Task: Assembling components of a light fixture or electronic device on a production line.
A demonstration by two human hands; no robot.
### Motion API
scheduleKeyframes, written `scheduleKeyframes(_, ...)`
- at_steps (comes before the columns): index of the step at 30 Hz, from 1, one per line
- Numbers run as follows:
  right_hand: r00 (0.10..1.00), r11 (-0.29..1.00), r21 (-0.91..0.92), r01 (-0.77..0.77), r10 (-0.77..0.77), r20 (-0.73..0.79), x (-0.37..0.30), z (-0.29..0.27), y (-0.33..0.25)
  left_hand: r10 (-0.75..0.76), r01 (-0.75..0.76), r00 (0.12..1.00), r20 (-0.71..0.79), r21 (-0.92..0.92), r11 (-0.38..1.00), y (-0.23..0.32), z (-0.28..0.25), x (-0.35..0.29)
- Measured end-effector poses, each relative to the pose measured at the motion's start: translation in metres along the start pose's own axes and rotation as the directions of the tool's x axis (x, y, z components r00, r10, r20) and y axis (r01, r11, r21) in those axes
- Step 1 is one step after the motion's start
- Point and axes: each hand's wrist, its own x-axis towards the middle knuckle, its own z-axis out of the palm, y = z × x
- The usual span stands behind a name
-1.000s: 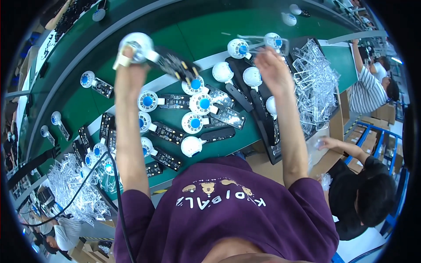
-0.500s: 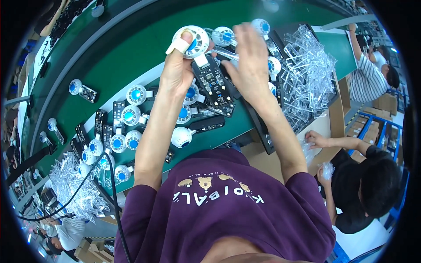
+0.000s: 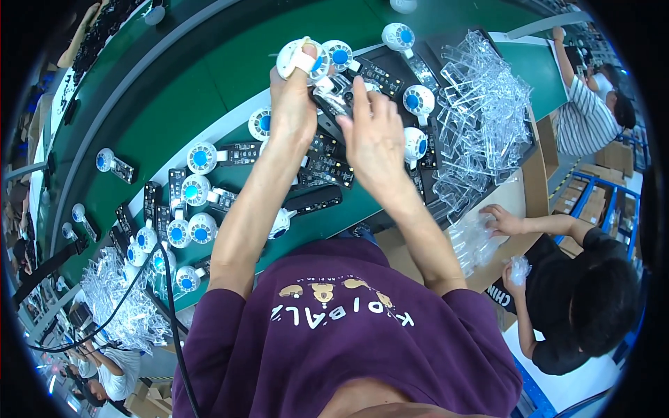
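device [image 3: 287, 65], white and round-headed: lies between thumb and fingers of the left hand [image 3: 293, 108], which clamp its head. clear plastic piece [image 3: 334, 89]: sits just beside the head, between both hands. right hand [image 3: 376, 136]: fingers slightly parted near that piece; whether they grip it cannot be told. similar devices [image 3: 202, 158]: rest on green surface [image 3: 209, 90].

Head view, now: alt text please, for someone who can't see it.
A person's left hand holds a white round-headed device over a green work surface, the right hand close beside it. Similar devices lie around, with heaps of clear plastic pieces at both sides.
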Motion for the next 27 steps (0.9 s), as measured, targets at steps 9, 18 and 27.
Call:
scheduleKeyframes(9,0.998,0.999,0.032,0.006,-0.005,-0.057,-0.005,0.009,0.005,0.097,-0.104,0.989,-0.108,-0.068,0.992,0.003,0.02,-0.014)
scheduleKeyframes(18,0.996,0.826,0.562,-0.042,-0.008,0.085,0.011,0.002,0.025,0.221,-0.225,0.974,-0.056,-0.082,0.971,0.014,0.027,-0.021)
scheduleKeyframes(27,0.999,0.865,0.502,-0.015,-0.013,0.052,0.01,-0.003,0.029,-0.183,0.185,0.982,0.054,-0.018,0.983,-0.002,0.004,-0.037)
